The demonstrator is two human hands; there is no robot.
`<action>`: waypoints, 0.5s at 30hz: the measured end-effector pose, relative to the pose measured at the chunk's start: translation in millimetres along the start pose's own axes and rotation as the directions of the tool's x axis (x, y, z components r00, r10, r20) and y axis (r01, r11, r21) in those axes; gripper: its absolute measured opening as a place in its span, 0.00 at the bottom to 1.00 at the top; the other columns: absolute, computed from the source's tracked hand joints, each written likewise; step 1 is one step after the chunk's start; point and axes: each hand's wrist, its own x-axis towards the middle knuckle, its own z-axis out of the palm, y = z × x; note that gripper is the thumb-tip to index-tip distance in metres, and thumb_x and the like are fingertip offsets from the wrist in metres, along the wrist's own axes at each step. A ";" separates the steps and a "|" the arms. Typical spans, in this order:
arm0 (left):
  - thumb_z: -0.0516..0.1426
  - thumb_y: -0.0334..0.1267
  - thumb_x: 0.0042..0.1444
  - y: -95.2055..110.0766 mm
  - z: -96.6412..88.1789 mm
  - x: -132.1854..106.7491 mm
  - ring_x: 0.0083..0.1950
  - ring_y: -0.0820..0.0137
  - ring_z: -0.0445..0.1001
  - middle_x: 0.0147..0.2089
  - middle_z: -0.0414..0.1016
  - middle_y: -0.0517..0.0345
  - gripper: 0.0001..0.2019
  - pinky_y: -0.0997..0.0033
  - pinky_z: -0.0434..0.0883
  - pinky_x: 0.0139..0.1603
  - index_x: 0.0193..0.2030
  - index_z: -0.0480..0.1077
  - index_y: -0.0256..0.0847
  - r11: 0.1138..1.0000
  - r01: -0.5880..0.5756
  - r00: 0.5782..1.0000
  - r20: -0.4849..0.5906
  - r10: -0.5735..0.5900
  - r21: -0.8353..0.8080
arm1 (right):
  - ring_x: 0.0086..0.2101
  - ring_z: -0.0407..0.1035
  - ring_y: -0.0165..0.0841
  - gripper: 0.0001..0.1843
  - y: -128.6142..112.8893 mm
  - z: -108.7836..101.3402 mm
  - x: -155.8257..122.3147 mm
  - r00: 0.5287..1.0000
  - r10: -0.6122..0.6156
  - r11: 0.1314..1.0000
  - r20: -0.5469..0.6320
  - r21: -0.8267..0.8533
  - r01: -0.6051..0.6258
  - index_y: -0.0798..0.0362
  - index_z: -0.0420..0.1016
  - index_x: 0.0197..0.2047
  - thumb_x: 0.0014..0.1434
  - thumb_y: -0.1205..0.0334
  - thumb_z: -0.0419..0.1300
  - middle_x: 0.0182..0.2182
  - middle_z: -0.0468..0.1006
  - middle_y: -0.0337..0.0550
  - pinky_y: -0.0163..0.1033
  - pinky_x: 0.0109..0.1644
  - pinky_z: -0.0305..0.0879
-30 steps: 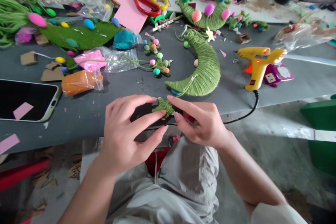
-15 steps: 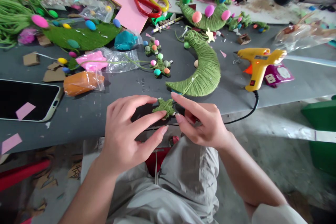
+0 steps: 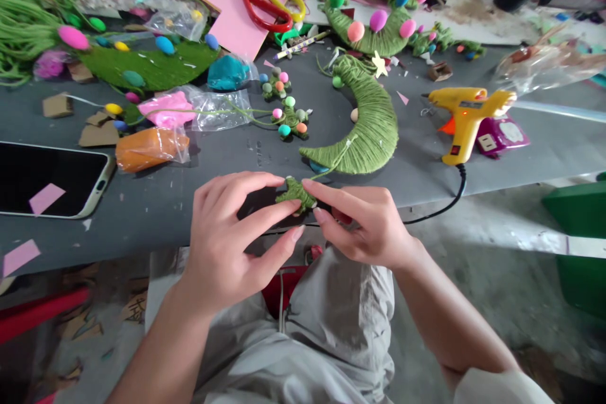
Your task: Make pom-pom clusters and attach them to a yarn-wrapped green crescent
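A small star-shaped piece wrapped in green yarn [image 3: 295, 192] sits between my two hands at the near edge of the grey table [image 3: 156, 202]. My left hand [image 3: 231, 237] pinches it from the left with thumb and fingers. The fingertips of my right hand [image 3: 364, 221] pinch it from the right. A thin strand of yarn runs from the piece up to a green yarn-wrapped crescent [image 3: 364, 123] lying just beyond it.
A yellow glue gun [image 3: 464, 117] lies at right, its black cord trailing over the table edge. A phone [image 3: 47, 178] lies at left. Bags of orange [image 3: 149, 146], pink and blue material, pom-pom decorations [image 3: 288, 120], scissors [image 3: 269, 3] and pink paper crowd the back.
My right fingers lifted slightly off the yarn piece half a second ago and have closed back onto it. The left hand has barely moved.
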 end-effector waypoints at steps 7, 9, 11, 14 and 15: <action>0.67 0.37 0.57 -2.2 2.5 -0.8 0.58 0.52 0.77 0.59 0.77 0.50 0.14 0.45 0.68 0.60 0.50 0.78 0.49 1.000 -0.019 1.000 -0.022 0.018 -0.013 | 0.24 0.61 0.27 0.22 1.4 0.1 -0.6 1.000 -0.002 1.000 0.011 0.007 0.002 0.58 0.75 0.63 0.66 0.68 0.61 0.25 0.74 0.34 0.37 0.30 0.55; 0.67 0.37 0.57 -1.9 2.8 -0.8 0.58 0.52 0.77 0.59 0.78 0.50 0.14 0.45 0.68 0.60 0.51 0.78 0.50 1.000 -0.015 1.000 -0.025 0.014 -0.015 | 0.24 0.62 0.27 0.22 0.6 -0.4 -0.4 1.000 0.000 1.000 0.010 0.008 0.000 0.57 0.75 0.63 0.67 0.67 0.61 0.25 0.74 0.34 0.37 0.30 0.56; 0.67 0.37 0.57 -1.4 2.7 -0.7 0.58 0.52 0.78 0.59 0.78 0.50 0.14 0.44 0.68 0.60 0.51 0.78 0.49 1.000 -0.013 1.000 -0.028 0.013 -0.017 | 0.24 0.62 0.27 0.22 -0.2 -0.9 0.1 1.000 0.003 1.000 0.006 0.008 -0.003 0.56 0.74 0.63 0.67 0.67 0.60 0.25 0.74 0.34 0.37 0.29 0.56; 0.67 0.36 0.57 -1.2 1.9 -0.5 0.58 0.52 0.78 0.58 0.78 0.49 0.14 0.44 0.68 0.60 0.50 0.78 0.49 1.000 -0.020 0.999 -0.037 0.020 -0.022 | 0.23 0.61 0.26 0.20 -0.4 -1.1 0.4 1.000 -0.010 1.000 0.012 0.004 0.010 0.58 0.76 0.61 0.67 0.68 0.61 0.24 0.73 0.34 0.37 0.29 0.56; 0.67 0.36 0.57 -1.3 1.7 -0.5 0.57 0.52 0.78 0.58 0.78 0.49 0.14 0.44 0.68 0.60 0.50 0.78 0.49 0.999 -0.021 0.999 -0.041 0.020 -0.024 | 0.23 0.61 0.26 0.21 -0.2 -1.0 0.3 1.000 -0.012 1.000 0.007 0.006 0.012 0.59 0.76 0.61 0.66 0.68 0.61 0.24 0.72 0.34 0.37 0.29 0.56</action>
